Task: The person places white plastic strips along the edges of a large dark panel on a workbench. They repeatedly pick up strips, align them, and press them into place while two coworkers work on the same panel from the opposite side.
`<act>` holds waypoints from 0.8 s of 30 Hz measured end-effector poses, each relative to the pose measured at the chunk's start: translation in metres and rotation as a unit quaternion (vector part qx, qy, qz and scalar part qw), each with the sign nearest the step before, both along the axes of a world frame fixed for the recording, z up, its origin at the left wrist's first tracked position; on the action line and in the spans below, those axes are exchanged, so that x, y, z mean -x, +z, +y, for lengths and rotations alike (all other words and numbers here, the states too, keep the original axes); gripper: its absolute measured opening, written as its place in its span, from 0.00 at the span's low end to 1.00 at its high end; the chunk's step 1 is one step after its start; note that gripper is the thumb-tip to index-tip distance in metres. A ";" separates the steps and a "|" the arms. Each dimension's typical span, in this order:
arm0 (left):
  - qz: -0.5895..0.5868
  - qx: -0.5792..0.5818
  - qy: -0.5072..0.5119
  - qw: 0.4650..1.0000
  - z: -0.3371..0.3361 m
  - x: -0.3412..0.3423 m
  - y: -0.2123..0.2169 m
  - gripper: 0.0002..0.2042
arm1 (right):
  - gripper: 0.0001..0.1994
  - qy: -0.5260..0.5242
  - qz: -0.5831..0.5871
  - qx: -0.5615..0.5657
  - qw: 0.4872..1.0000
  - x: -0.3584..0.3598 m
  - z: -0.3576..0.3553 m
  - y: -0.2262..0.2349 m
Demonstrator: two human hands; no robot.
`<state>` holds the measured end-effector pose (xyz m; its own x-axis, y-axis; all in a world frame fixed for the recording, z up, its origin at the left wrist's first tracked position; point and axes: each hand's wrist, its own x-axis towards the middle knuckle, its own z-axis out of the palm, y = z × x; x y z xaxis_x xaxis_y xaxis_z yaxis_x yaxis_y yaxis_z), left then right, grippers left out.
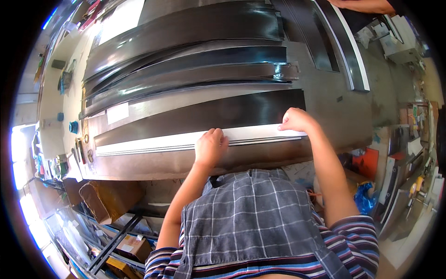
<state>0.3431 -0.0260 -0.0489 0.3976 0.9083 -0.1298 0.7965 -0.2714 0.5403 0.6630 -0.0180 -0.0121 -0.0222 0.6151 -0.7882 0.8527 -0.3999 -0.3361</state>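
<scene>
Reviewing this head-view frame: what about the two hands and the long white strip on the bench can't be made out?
- Left hand: its fingertips curl onto the white strip; a grip or a flat press cannot be told.
- Right hand: its fingertips are hidden under the knuckles at the strip's right end.
- Black sheet: its near edge lies beneath the strip.
- Another person's arm: cut off by the top edge.
- Small items at the bench's left end: too small and bent by the fisheye.

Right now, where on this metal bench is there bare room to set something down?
Bare patches: the bench strip along the near edge, left of the left hand; and the grey area right of the black sheet, below the white-edged strips. Crowded: the stacked black sheets at the back, and the left end, where small items lie.
</scene>
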 end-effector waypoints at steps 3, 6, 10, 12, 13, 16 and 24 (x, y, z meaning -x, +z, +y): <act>0.052 0.044 0.045 0.997 0.002 -0.011 0.005 0.15 | 0.16 0.014 0.020 -0.036 0.999 -0.002 -0.004 -0.004; 0.048 0.009 0.058 0.997 0.003 -0.009 0.003 0.20 | 0.16 0.051 0.002 -0.034 0.998 -0.020 -0.006 -0.004; 0.069 0.014 0.055 0.996 0.000 -0.016 0.006 0.21 | 0.15 -0.047 0.015 0.017 0.999 -0.062 -0.019 -0.004; 0.071 0.015 0.054 0.996 0.001 -0.018 0.010 0.21 | 0.15 -0.060 0.011 0.008 0.998 -0.069 -0.024 -0.006; 0.072 0.012 0.052 0.996 0.002 -0.018 0.013 0.21 | 0.15 -0.056 0.008 0.008 0.998 -0.069 -0.025 -0.005; 0.074 0.017 0.055 0.996 0.002 -0.019 0.015 0.21 | 0.15 -0.052 0.004 0.008 0.999 -0.067 -0.024 -0.003; 0.074 0.033 0.055 0.995 0.001 -0.021 0.019 0.22 | 0.14 -0.059 0.007 0.005 0.998 -0.070 -0.028 -0.006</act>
<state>0.3643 -0.0251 -0.0296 0.2678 0.9333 -0.2394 0.8916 -0.1459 0.4287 0.7325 -0.0464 -0.0178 0.0401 0.6059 -0.7945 0.7946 -0.5014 -0.3423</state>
